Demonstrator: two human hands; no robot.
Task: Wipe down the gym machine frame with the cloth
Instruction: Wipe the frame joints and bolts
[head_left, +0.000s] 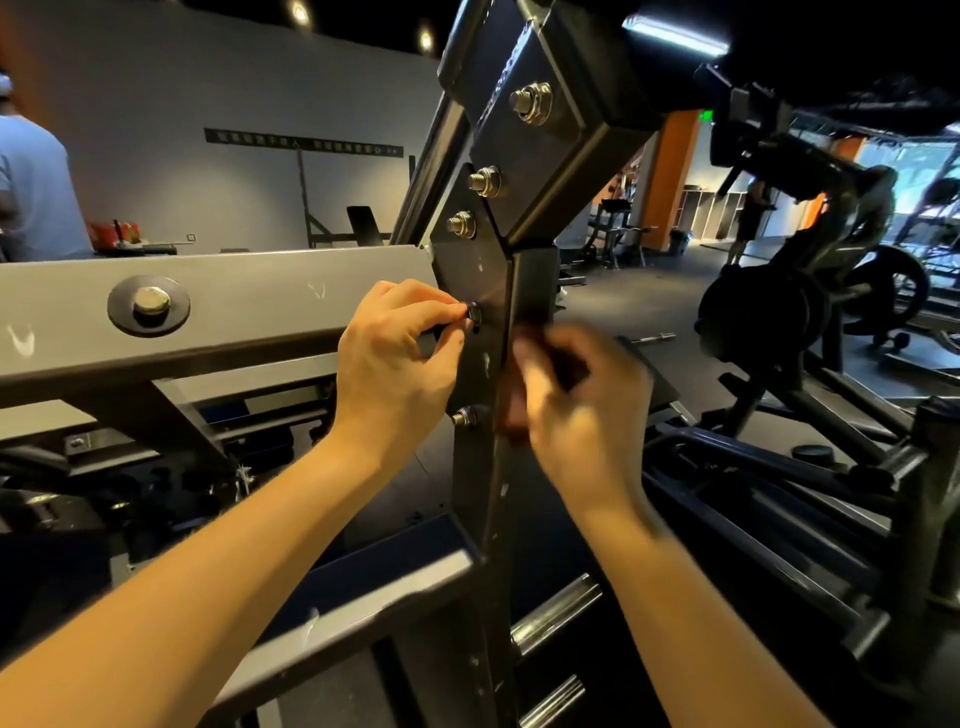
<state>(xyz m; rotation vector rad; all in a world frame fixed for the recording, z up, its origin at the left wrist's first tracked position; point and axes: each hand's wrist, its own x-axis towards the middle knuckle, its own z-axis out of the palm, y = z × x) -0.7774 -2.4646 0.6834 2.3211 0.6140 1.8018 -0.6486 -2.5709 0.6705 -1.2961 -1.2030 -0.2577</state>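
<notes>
The grey steel machine frame (493, 218) rises through the middle of the view, with a bolted plate and a horizontal beam (249, 291) running to the left. My left hand (395, 358) pinches a dark bolt head (474, 314) on the plate between thumb and fingertips. My right hand (587, 410) is blurred with motion against the upright's right face, its fingers curled round a dark reddish-brown cloth (519, 384) that lies against the post. Most of the cloth is hidden by the hand and the blur.
Several bolts (531, 101) stick out of the plate above and below my hands. Chrome bars (556, 613) lie low behind the post. A plate-loaded machine (779, 312) stands at the right. A person in a light shirt (36, 192) stands far left, another far back right.
</notes>
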